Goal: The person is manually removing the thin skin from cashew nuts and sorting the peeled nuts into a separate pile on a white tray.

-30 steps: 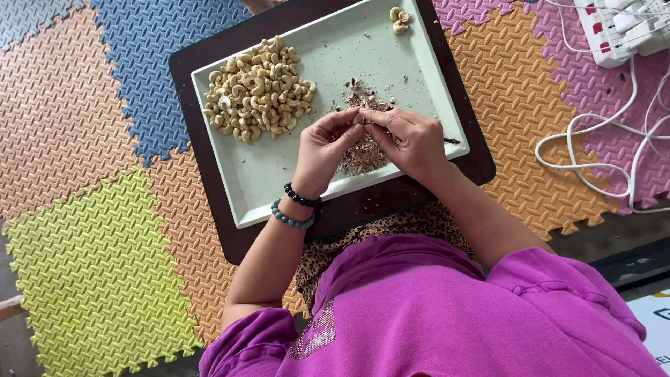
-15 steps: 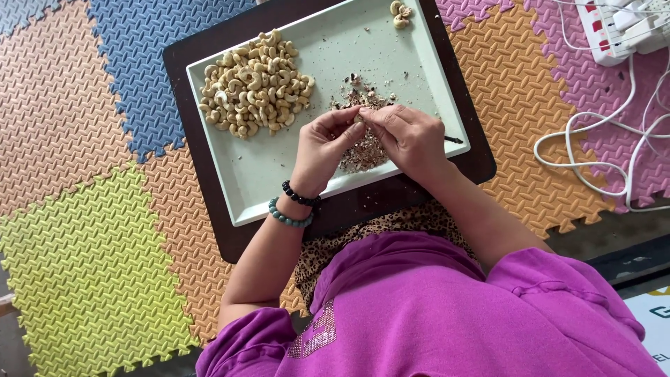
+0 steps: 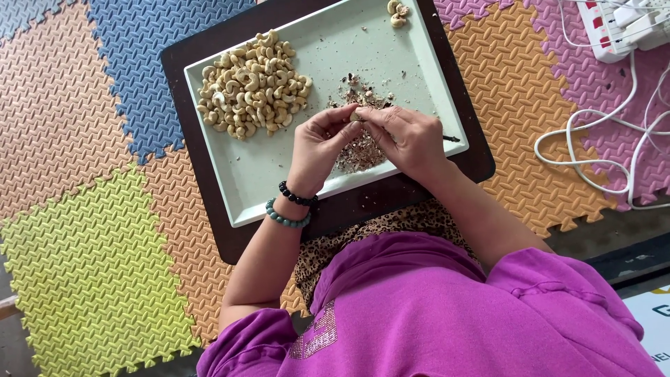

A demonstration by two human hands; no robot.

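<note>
We hold one cashew (image 3: 355,116) pinched between the fingers of our left hand (image 3: 317,146) and right hand (image 3: 408,139), right over the heap of brown skin flakes (image 3: 359,150), so what comes off lands on that pile. The cashew pile (image 3: 251,84) sits apart at the far left of the pale green tray (image 3: 258,174), kept away from the scraps. The tray rests on a dark board (image 3: 202,188) across our lap, above a floor of coloured foam mats (image 3: 91,230); white cables (image 3: 600,139) trail at right.
</note>
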